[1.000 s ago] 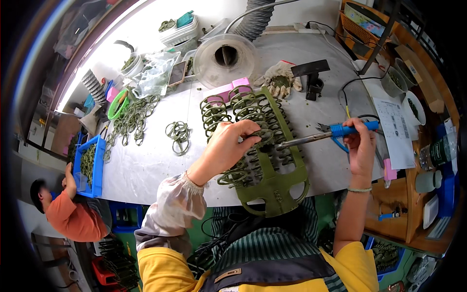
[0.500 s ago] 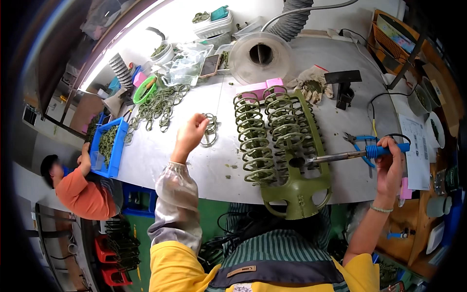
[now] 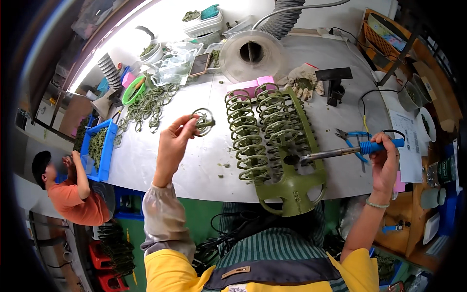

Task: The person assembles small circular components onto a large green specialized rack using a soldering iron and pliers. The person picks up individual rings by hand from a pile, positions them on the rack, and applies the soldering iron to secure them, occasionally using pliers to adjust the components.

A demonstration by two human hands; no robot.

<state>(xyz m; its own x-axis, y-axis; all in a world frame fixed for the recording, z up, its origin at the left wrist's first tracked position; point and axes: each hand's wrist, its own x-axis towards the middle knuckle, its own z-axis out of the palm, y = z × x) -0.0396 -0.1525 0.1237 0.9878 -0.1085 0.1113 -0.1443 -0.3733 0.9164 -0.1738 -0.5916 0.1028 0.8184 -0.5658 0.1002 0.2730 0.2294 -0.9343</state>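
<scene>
My left hand (image 3: 170, 148) is raised over the table, left of a rack, and pinches a small green ring-shaped part (image 3: 212, 123) between thumb and fingertips. My right hand (image 3: 386, 165) wraps round the blue handle of a soldering iron (image 3: 335, 153), whose metal shaft points left. Its dark flattened tip overlaps the lower middle of the green, wax-like rack (image 3: 292, 189); whether it touches I cannot tell. Columns of green rings (image 3: 245, 131) are fixed along the rack, which lies on the table with its wide handled end toward me.
Loose green rings (image 3: 150, 109) lie at the back left, near a green basket (image 3: 134, 90). A clear funnel hood (image 3: 228, 61) stands behind the rack. Blue-handled pliers (image 3: 357, 141), a glove (image 3: 304, 80) and a black stand (image 3: 334, 82) are rightward. A co-worker (image 3: 80, 194) sits left beside a blue crate (image 3: 111, 136).
My left hand has lifted the ring part off the table and turned it into clearer view. The soldering iron stays near the rack's lower middle. The view has shifted slightly.
</scene>
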